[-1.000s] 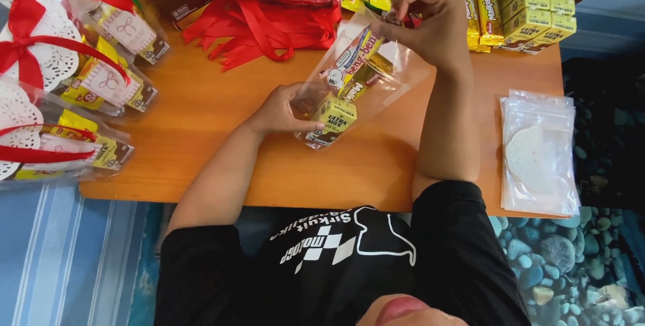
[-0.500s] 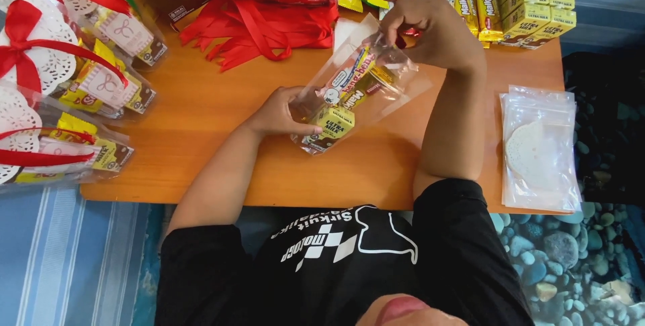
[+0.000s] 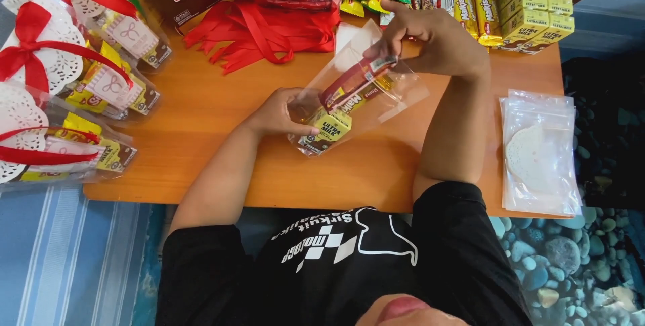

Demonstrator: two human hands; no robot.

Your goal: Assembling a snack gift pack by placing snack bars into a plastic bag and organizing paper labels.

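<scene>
Clear plastic bag [image 3: 376, 91] lies tilted above the orange table [image 3: 201, 138], held between both hands just in front of the person's black shirt [image 3: 336, 259]. Far to the left of the grip lie at least three finished gift bags [image 3: 107, 91], each topped with a white paper doily and a red ribbon bow [image 3: 33, 37]; the exact count runs off the picture's edge. Nearer, up and left of the hands, is one loose heap of red ribbons [image 3: 269, 30]. The left hand [image 3: 279, 114] is closed around the bag's bottom end, thumb and fingers pinching the plastic where one small yellow box [image 3: 332, 128] sits inside. Also inside I count two long bars: one in a red wrapper [image 3: 356, 77] and one in a yellow wrapper [image 3: 369, 98] beneath it. The right hand [image 3: 430, 40] is curled at the bag's open mouth, fingertips closed on the upper end of the red bar, which lies partly inside the bag. Beyond that hand stand rows of yellow wrapped snacks [image 3: 470, 4] and a block of about six small yellow boxes [image 3: 537, 10]. Well right of the grip lies one stack of empty clear bags [image 3: 541, 158], with a white doily showing through.
</scene>
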